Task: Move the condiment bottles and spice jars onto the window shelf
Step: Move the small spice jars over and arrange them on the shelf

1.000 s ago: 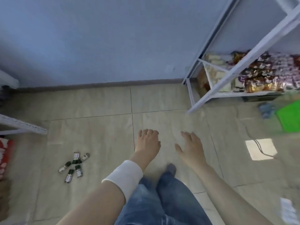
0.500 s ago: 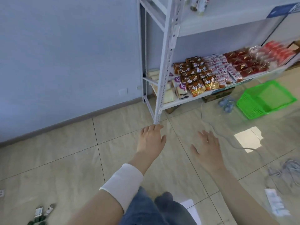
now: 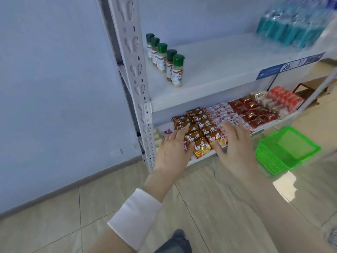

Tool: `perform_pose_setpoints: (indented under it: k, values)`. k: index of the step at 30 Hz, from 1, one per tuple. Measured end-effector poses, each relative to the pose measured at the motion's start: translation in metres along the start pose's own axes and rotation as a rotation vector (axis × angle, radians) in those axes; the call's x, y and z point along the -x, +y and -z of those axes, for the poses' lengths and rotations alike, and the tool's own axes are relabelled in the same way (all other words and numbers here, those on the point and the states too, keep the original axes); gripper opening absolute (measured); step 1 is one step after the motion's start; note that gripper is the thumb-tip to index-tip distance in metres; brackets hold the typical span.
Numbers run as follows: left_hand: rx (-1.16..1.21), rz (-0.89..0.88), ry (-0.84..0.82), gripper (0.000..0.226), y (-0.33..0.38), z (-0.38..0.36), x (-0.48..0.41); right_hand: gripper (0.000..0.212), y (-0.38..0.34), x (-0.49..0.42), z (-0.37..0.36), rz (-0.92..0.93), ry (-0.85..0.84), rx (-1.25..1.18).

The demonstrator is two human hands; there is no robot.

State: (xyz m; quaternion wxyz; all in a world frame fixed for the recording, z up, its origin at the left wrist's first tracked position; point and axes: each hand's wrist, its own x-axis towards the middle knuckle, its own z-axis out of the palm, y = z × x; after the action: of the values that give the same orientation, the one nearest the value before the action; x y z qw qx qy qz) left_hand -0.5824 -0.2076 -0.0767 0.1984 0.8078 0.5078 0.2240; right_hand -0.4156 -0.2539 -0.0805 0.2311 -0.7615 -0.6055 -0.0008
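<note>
Fingers of L hand were straight, spread, holding nothing; R hand likewise, palm down; both hung over snack packets at the lower shelf's front edge; five green-capped spice jars stood upright in a row along the white shelf's left edge, beside the post; green basket sat on the floor, R side.

We've swung up from the floor: its loose jars are gone from view, spice jars on the shelf appear, and our left grip and right grip now front snack packets.
</note>
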Motion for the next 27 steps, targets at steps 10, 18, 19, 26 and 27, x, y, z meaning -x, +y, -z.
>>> perform_pose_setpoints:
  k: [10, 18, 19, 26, 27]
  values:
    - [0.294, 0.090, 0.466, 0.036, 0.018, 0.022, -0.147, 0.050, 0.022, -0.149, 0.023, 0.124, 0.061, -0.197]
    - [0.316, 0.425, 0.569, 0.063, 0.013, -0.008, -0.209, 0.049, 0.046, -0.247, 0.012, 0.307, -0.092, -0.384]
    - [0.310, 0.457, 0.569, 0.065, 0.012, -0.009, -0.214, 0.048, 0.048, -0.255, 0.010, 0.326, -0.118, -0.411]
    - [0.260, 0.592, 0.595, 0.065, 0.018, -0.016, -0.222, 0.047, 0.031, -0.301, -0.010, 0.447, -0.276, -0.516]
    - [0.251, 0.596, 0.599, 0.064, 0.017, -0.016, -0.222, 0.046, 0.025, -0.306, -0.014, 0.463, -0.300, -0.531]
